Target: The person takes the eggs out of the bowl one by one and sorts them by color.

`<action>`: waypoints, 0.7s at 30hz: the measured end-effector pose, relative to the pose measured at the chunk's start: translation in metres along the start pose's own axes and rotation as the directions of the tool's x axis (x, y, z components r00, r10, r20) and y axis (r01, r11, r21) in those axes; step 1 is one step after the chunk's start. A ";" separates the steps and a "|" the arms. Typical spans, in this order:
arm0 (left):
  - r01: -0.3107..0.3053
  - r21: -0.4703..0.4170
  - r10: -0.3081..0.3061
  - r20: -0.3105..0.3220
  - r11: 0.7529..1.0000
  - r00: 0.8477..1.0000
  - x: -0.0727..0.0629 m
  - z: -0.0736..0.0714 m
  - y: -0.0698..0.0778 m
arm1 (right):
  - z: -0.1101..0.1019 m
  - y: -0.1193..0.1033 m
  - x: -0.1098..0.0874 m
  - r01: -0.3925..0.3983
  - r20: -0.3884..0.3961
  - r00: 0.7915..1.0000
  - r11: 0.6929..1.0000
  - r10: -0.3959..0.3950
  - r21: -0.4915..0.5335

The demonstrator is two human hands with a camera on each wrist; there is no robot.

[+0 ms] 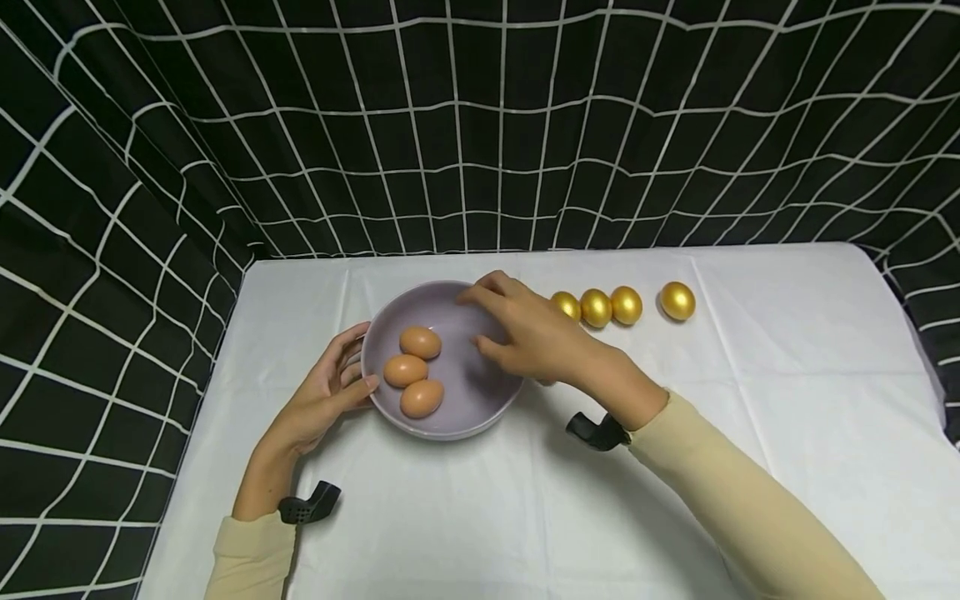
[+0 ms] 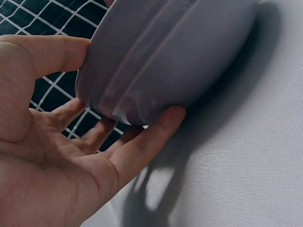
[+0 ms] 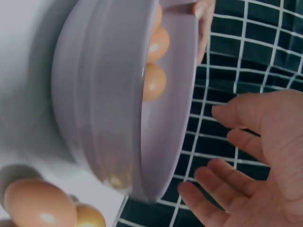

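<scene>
A light purple bowl (image 1: 480, 396) stands on the white cloth with three brown eggs (image 1: 422, 398) grouped on the left of its inside. My left hand (image 1: 322, 396) holds the bowl at its left side, thumb at the rim and fingers spread against the outer wall (image 2: 156, 61). Over the right part of the bowl hovers my right hand (image 1: 536, 333), fingers apart and slightly bent. Nothing lies between its fingers in the right wrist view, where the hand (image 3: 265, 165) is beside the bowl's opening.
Right of the bowl, three gold eggs (image 1: 596, 307) form a row, partly behind my right hand. Another gold egg (image 1: 678, 301) lies apart, farther right. A brown egg (image 3: 40, 203) lies on the cloth outside the bowl. Black netting-patterned curtains (image 1: 480, 133) border the table.
</scene>
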State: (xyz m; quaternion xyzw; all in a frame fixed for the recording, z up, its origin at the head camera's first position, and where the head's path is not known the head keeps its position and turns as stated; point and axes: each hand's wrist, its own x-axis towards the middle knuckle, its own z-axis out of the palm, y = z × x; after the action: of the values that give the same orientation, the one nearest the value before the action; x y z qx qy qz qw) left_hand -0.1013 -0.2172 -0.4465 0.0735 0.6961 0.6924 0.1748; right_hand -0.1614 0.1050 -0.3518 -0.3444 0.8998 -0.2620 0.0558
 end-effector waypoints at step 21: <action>0.005 0.014 -0.005 0.000 1.000 1.000 0.001 0.000 0.000 | 0.035 -0.020 0.050 0.138 0.173 0.978 0.984 -0.118 -0.110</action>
State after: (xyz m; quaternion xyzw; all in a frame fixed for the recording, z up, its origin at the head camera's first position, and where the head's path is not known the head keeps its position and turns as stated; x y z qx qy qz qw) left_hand -0.1017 -0.2166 -0.4463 0.0731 0.7013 0.6869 0.1762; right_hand -0.1773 0.0452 -0.3681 -0.4248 0.8823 -0.1805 0.0924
